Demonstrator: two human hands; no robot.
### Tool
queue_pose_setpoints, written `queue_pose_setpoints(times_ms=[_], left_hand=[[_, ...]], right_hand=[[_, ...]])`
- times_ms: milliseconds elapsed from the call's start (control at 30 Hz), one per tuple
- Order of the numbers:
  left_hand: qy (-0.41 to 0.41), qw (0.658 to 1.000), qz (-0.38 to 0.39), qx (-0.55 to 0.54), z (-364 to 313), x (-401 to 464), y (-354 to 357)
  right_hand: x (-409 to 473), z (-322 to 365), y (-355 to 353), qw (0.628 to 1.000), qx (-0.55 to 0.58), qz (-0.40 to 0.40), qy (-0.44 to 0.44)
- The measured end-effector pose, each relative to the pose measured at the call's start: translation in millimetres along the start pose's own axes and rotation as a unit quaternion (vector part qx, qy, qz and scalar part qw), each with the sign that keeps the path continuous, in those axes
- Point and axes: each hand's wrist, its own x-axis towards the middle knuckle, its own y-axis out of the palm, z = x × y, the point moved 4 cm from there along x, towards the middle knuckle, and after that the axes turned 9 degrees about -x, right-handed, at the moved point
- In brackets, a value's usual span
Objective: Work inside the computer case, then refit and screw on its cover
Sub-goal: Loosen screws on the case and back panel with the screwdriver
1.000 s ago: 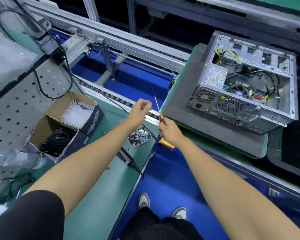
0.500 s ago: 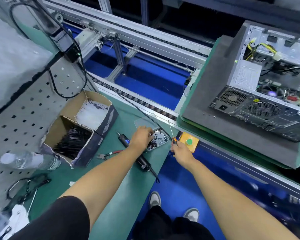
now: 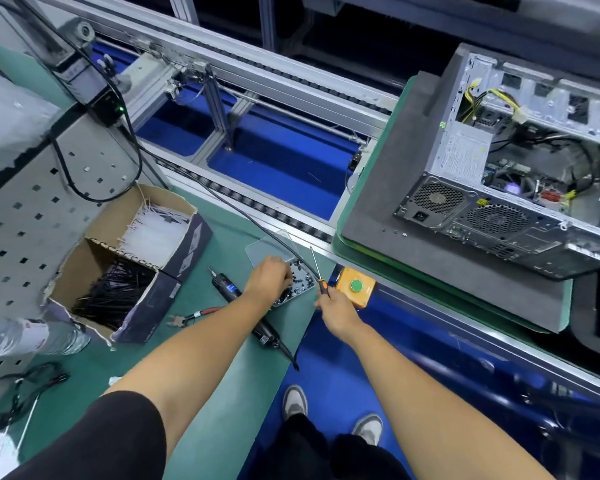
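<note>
The open computer case [image 3: 520, 216] lies on a grey foam pad [image 3: 388, 202] at the upper right, its inside with cables and fans showing; no cover is on it. A clear tray of small dark screws [image 3: 300, 285] sits on the green bench. My left hand [image 3: 269, 278] reaches into that tray, fingers curled down among the screws; what they hold is hidden. My right hand [image 3: 336, 308] grips a thin screwdriver with an orange and black handle [image 3: 321, 280], its shaft pointing up and away.
A black electric screwdriver [image 3: 243, 306] and red-handled pliers [image 3: 194, 315] lie on the green bench [image 3: 201, 393]. A cardboard box of white and black cable ties [image 3: 129, 261] stands left. An orange box with a green button [image 3: 355, 285] sits beside the conveyor rail.
My left hand has dropped from mid-air down into the screw tray. The right hand with the screwdriver has lowered to the bench edge. My view has shifted left, away from the case.
</note>
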Motion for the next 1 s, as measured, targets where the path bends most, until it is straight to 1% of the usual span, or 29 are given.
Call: queue_pose_setpoints(times_ms=[67,133,167,200,267,300,367,467,567,667,733,867,1000], left_hand=[[-0.019,0.998,-0.032,-0.048,1.4,-1.8,-2.4],[-0.051,0.982,-0.081,-0.162,2.0,-6.5,-6.2],[-0.069,0.964,-0.093,-0.24,0.4,-9.0,-7.8],[-0.09,0.936,-0.097,-0.327,-2.4,-11.1,-9.4],[-0.135,0.856,-0.094,-0.491,-12.5,-14.2,-11.2],[-0.149,0.818,-0.095,-0.547,-19.4,-15.2,-12.1],[-0.158,0.765,-0.092,-0.618,-36.6,-16.2,-13.3],[-0.137,0.706,-0.066,-0.691,-69.3,-13.7,-12.4],[-0.114,0.684,-0.055,-0.718,-104.1,-9.0,-15.3],[-0.082,0.678,-0.041,-0.73,-133.0,-7.2,-17.4],[-0.079,0.674,-0.017,-0.734,-147.4,-8.0,-16.2],[-0.079,0.656,0.034,-0.75,-167.1,-10.9,-8.5],[-0.079,0.65,0.051,-0.754,-181.8,-16.9,-0.7]], right_hand=[[-2.6,0.0,-3.0,1.0,0.005,-0.016,-0.006],[-7.3,-0.5,-7.2,0.999,0.029,-0.022,-0.004],[-10.5,-0.8,-9.6,0.999,0.04,-0.017,0.0],[-14.5,-0.9,-12.8,0.999,0.045,-0.011,0.002],[-23.1,0.4,-20.6,0.999,0.037,-0.005,-0.004],[-27.4,1.5,-24.9,0.999,0.032,-0.006,-0.01],[-37.1,3.6,-34.0,0.999,0.033,-0.008,-0.02],[-52.2,4.9,-48.5,0.999,0.034,-0.018,-0.027],[-65.7,1.8,-63.5,0.999,0.016,-0.036,-0.026],[-77.2,-4.0,-80.1,0.998,0.02,-0.06,-0.01],[-84.4,-9.8,-91.4,0.996,0.032,-0.08,-0.002],[-96.0,-25.3,-109.8,0.992,0.054,-0.111,-0.007],[-102.8,-35.5,-122.2,0.991,0.051,-0.121,-0.019]])
